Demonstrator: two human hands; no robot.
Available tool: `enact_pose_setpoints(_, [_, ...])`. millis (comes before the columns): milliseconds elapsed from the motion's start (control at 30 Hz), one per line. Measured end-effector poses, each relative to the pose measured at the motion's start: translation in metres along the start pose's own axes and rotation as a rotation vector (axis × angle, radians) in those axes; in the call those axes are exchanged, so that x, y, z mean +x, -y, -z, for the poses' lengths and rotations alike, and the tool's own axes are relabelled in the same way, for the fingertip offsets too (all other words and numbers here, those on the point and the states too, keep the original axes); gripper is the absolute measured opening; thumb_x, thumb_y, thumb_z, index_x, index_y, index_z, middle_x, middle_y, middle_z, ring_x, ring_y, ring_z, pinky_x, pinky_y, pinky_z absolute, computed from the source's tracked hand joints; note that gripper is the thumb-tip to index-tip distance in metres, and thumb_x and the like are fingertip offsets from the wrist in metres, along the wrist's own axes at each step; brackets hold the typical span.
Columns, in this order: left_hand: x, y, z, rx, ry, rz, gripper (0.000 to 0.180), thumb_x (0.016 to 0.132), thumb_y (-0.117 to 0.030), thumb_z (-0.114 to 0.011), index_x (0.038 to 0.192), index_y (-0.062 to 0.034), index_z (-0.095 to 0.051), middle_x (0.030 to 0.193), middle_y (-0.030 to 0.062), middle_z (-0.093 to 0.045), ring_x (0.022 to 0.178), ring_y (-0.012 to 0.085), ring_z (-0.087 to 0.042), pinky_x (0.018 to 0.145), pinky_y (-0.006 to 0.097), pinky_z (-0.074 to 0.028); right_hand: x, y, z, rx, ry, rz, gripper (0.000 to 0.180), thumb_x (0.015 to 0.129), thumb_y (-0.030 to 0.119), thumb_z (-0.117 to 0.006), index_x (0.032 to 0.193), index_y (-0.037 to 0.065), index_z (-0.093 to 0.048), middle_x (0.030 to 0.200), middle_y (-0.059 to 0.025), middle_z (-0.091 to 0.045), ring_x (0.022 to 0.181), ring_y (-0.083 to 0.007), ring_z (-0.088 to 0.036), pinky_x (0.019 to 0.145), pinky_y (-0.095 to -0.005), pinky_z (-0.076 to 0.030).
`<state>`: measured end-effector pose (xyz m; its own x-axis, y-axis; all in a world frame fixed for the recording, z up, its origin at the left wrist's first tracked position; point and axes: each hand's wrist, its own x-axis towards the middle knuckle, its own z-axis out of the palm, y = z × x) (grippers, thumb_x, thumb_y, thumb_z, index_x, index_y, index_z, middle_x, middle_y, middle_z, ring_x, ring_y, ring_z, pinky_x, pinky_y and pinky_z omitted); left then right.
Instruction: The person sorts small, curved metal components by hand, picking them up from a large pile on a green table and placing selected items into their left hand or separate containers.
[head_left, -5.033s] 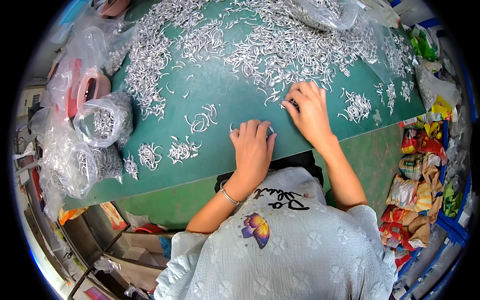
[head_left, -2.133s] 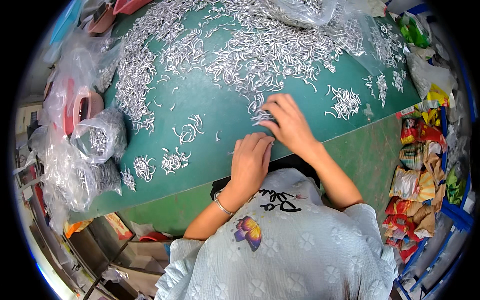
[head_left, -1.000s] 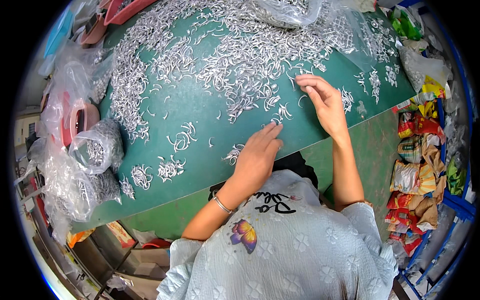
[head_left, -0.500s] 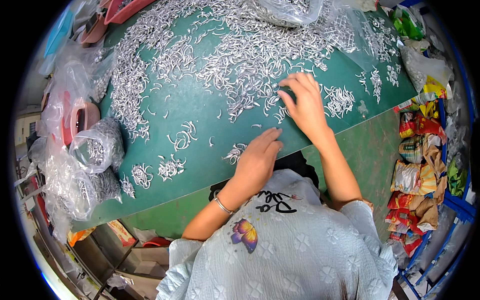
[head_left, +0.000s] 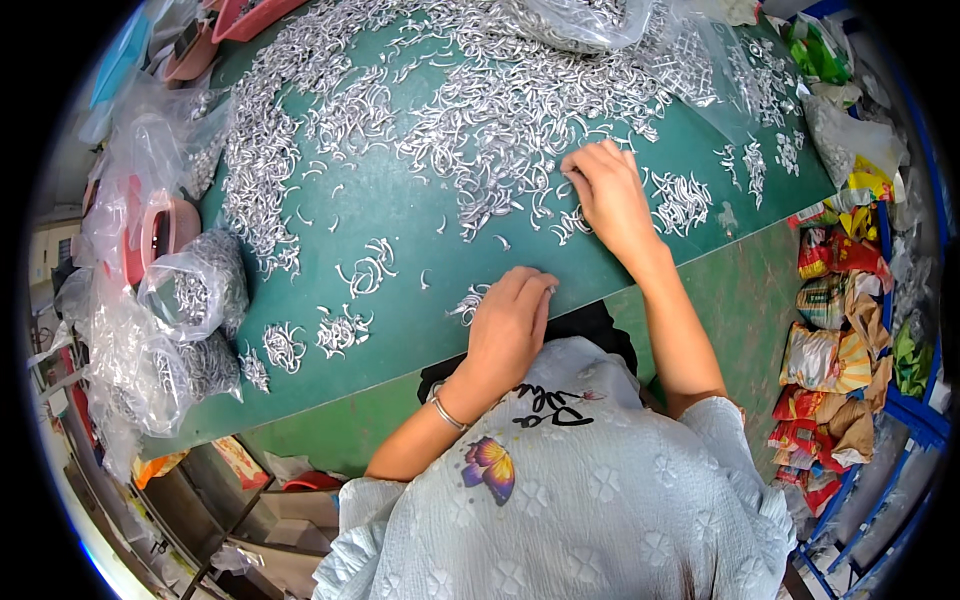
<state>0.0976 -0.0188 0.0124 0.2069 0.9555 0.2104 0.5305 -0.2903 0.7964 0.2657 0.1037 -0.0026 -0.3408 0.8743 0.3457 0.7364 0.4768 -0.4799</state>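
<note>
Small silvery curved metal pieces lie in a broad heap across the green tabletop. At the heap's near right edge is my right hand, its thumb and fingers pinched together; whatever is between them is hidden. A separate cluster of curved pieces lies just right of it. Close to the table's front edge, my left hand is closed with its fingertips together, and I cannot make out what they hold. Beside it, partly covered by the hand, sits a little group of pieces.
Small sorted piles line the front left edge. Clear bags of metal pieces and a pink container stand at the left. A large clear bag rests on the heap's far side. Colourful packets fill a blue rack at right.
My left hand has drawn slightly back toward me and its fingers have closed. The right hand's thumb and fingers have come together where they were apart.
</note>
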Motion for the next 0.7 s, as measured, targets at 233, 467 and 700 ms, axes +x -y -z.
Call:
enact_pose_setpoints(233, [-0.001,-0.001,0.003,-0.175,0.043,0.232,0.018,0.088,0.004,-0.059,0.105,0.0005,-0.062,0.079,0.0121,-0.055,0.061,0.0194,-0.052,0.059,0.030,-0.044,-0.011,-0.001,0.007,0.087,-0.087,-0.043,0.010,0.080,0.004,-0.068,0.091,0.005,-0.066,0.089,-0.0071,-0.061,0.087,-0.0269,-0.054,0.077,-0.0374,-0.039])
enact_pose_setpoints(467, [-0.002,0.001,0.001,-0.340,0.113,0.360,0.019,0.094,0.000,-0.055,0.112,0.0017,-0.061,0.090,0.0113,-0.063,0.071,0.0176,-0.061,0.065,0.028,-0.050,0.001,-0.001,0.005,-0.005,-0.036,-0.008,0.010,0.078,0.008,-0.071,0.085,0.006,-0.064,0.092,-0.0053,-0.059,0.093,-0.0259,-0.053,0.080,-0.0381,-0.040])
enact_pose_setpoints(700, [0.010,0.006,-0.001,-1.473,-0.014,0.816,0.032,0.103,-0.012,-0.045,0.129,0.0058,-0.050,0.114,0.0150,-0.061,0.100,0.0213,-0.063,0.093,0.032,-0.051,-0.026,0.028,0.029,0.541,0.458,0.042,0.011,0.078,0.009,-0.072,0.087,0.007,-0.066,0.096,-0.0054,-0.061,0.097,-0.0255,-0.054,0.087,-0.0376,-0.041])
